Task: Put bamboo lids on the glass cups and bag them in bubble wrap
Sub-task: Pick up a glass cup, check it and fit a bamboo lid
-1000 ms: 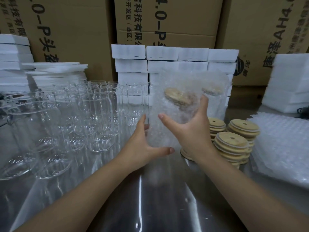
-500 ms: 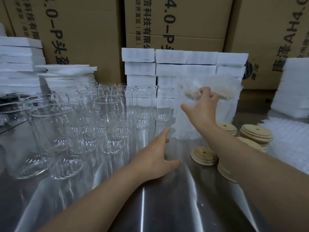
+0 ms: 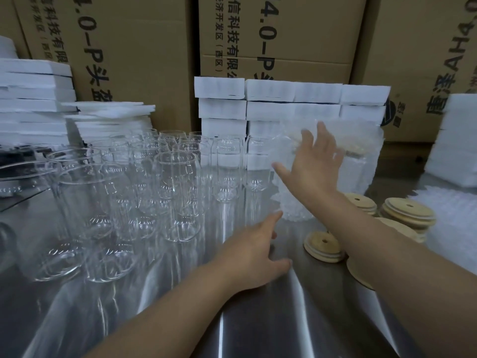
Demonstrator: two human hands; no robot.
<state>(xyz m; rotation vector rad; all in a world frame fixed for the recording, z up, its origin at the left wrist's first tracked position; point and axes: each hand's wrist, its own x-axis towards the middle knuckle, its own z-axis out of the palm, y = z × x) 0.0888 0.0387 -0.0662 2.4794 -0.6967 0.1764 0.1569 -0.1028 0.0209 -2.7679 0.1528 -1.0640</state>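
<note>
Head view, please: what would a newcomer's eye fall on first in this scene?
First, the crowd of empty glass cups on the left of the steel table. Then the right hand, fingers spread, before a bubble-wrapped cup at centre back. Stacked bamboo lids sit to the right; the left hand is open by the cups.

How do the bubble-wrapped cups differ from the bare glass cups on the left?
The bubble-wrapped cups show a bamboo lid under cloudy wrap; the bare glass cups are open-topped and clear. The wrapped ones stand at the open right hand; the bare ones crowd left of the left hand. Both sit on the steel table.
</note>
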